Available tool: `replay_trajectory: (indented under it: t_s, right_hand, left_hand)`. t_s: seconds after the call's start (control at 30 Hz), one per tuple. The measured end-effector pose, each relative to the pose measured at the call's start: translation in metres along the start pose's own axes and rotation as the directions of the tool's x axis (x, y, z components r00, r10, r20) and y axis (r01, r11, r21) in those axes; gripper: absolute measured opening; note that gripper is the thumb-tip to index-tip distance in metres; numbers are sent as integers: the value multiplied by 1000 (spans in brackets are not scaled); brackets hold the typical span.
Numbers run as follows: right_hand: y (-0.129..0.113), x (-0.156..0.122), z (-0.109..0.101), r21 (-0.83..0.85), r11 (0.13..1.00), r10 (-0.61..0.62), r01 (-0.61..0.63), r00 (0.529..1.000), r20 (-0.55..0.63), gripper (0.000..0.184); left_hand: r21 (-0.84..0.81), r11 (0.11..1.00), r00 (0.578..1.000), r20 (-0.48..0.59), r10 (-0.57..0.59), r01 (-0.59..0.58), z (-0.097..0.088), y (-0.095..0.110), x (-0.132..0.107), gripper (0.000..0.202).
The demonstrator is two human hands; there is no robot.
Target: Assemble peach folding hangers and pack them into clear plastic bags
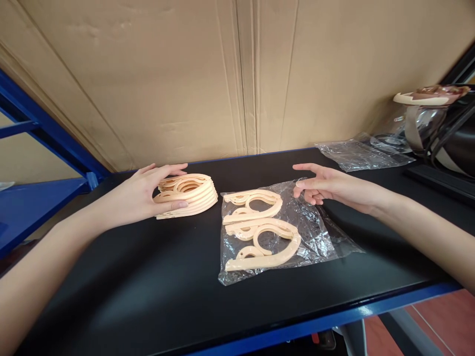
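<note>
My left hand (156, 190) is round the left end of a stack of cream scroll-shaped pieces (202, 195), thumb along the front side and fingers over the back. The pieces lie flat on one another on the black tabletop. Right of the stack lies a clear plastic bag (315, 237) with two cream scroll-shaped pieces (274, 257) in it, one behind the other. My right hand (319, 185) hovers by the bag's far right part, fingers apart and holding nothing. Whether it touches the plastic, I cannot tell.
The black table (148, 291) has a blue front edge. Cardboard (178, 84) rises behind it, and a blue metal frame (55, 138) stands at the left. Clear plastic bags (356, 153) lie at the back right, near a dark object (458, 143) with straps.
</note>
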State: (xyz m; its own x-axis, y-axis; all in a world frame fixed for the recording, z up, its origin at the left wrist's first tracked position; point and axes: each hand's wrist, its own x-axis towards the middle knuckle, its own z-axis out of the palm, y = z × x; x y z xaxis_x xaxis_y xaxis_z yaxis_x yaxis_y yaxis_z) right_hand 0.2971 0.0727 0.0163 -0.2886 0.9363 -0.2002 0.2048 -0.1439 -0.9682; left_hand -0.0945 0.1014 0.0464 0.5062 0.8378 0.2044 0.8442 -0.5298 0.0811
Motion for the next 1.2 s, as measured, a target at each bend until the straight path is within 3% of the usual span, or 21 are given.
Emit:
replay_trajectory:
  t_s: [0.17, 0.3, 0.57, 0.63, 0.77, 0.87, 0.97, 1.03, 1.13, 1.2]
  right_hand:
    - [-4, -3, 3, -8, 1000, 27, -27, 999, 40, 86]
    - [-3, -5, 0, 0, 1000, 6, -6, 1000, 22, 88]
    - [-1, -4, 1, -211, 963, -187, 170, 980, -64, 78]
    - [0, -4, 2, -390, 884, -336, 258, 930, -147, 65]
    - [-2, -11, 7, -744, 593, -653, 309, 725, -219, 35]
    - [-5, -21, 19, -827, 413, -762, 381, 642, -85, 30]
    - [-6, -32, 37, -810, 224, -782, 541, 596, 182, 36]
    - [-4, -36, 50, -762, 141, -753, 632, 568, 332, 41]
    - [-1, -37, 62, -697, 135, -693, 704, 570, 442, 44]
    - [1, -37, 65, -643, 256, -646, 722, 622, 442, 47]
  left_hand:
    - [-103, 989, 994, 28, -107, 110, 0, 0, -1, 85]
    - [-136, 985, 994, 23, -104, 106, 1, 1, -1, 81]
    - [-89, 990, 989, -90, -120, 112, 1, 11, -2, 77]
    - [-14, 997, 983, -168, -72, 71, 2, 15, -3, 74]
    - [260, 963, 923, -352, 156, -64, 6, 34, -6, 66]
    - [352, 918, 876, -366, 316, -184, 12, 57, -12, 61]
    - [299, 898, 857, -312, 411, -322, 21, 82, -20, 64]
    - [281, 865, 823, -288, 490, -416, 27, 96, -24, 64]
    - [204, 853, 803, -289, 521, -480, 34, 109, -26, 59]
    - [143, 865, 811, -304, 500, -480, 37, 113, -26, 60]
